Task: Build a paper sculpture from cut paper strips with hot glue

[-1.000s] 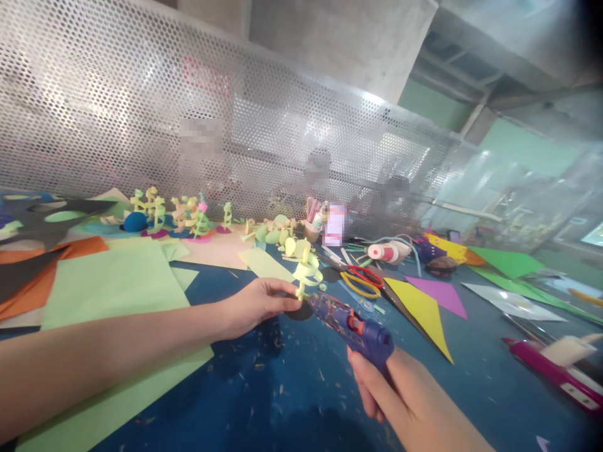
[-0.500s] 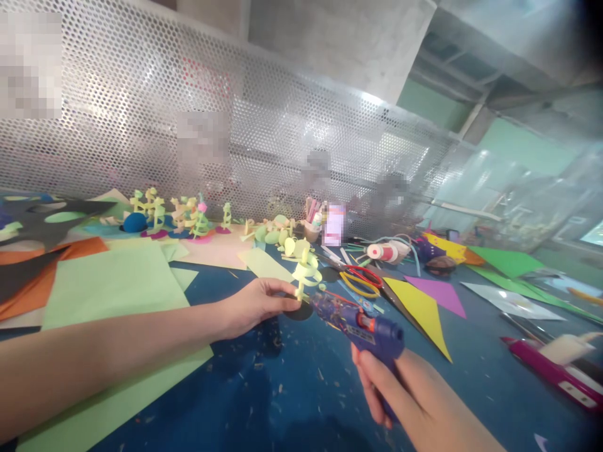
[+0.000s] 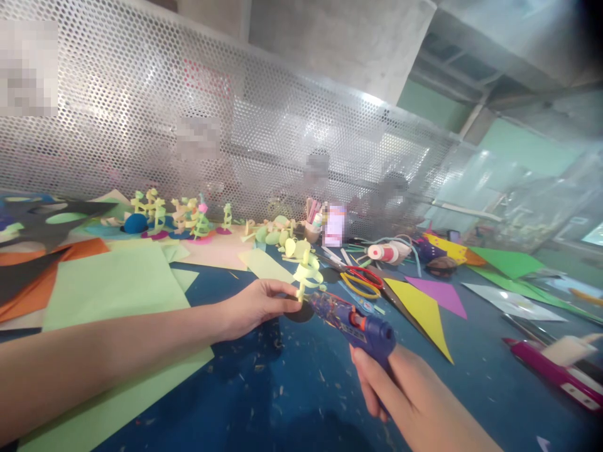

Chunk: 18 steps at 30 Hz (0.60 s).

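Between the thumb and fingers of my left hand (image 3: 261, 307) is the lower part of a pale yellow-green curled figure (image 3: 308, 271), held upright over a dark round disc (image 3: 300, 312). My right hand (image 3: 381, 383) is wrapped round the handle of a blue glue gun (image 3: 351, 321). Its nozzle points left and comes right up to the base of the figure; whether it touches, I cannot tell. Red-and-yellow-handled scissors (image 3: 362, 280) lie just beyond the gun.
Green sheets (image 3: 122, 295) lie under my left forearm. Small finished-looking figures (image 3: 157, 216) stand at the back by a perforated metal screen (image 3: 141, 113). Yellow foam (image 3: 421, 314) and a magenta tool (image 3: 551, 370) lie to the right on the blue table (image 3: 226, 389).
The rear of the glue gun has swung slightly left and down with my right hand, its nozzle staying by the figure's base. My left hand has barely moved.
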{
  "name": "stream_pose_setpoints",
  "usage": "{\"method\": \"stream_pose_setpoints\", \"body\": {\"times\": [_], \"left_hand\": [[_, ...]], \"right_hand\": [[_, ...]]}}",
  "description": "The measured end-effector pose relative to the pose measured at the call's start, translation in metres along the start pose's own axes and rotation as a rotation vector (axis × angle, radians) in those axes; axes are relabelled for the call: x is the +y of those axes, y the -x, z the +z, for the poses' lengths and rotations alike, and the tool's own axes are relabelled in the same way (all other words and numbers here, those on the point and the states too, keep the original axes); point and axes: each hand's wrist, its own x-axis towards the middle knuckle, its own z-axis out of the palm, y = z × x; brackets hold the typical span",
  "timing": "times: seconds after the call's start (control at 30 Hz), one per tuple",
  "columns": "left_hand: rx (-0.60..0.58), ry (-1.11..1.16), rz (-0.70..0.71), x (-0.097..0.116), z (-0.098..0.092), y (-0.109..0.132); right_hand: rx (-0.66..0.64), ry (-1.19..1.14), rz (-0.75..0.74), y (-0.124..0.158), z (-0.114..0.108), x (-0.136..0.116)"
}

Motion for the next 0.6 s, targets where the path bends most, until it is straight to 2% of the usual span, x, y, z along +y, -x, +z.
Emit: {"method": "stream_pose_setpoints", "body": {"times": [0.33, 0.6], "left_hand": [[0.035, -0.004, -0.014, 0.0014, 0.0010, 0.0012], [0.005, 0.031, -0.004, -0.0001, -0.0002, -0.0002]], "right_hand": [[0.028, -0.007, -0.016, 0.0004, 0.0002, -0.0025], [-0.001, -0.049, 0.000, 0.0010, 0.0034, -0.0010]]}}
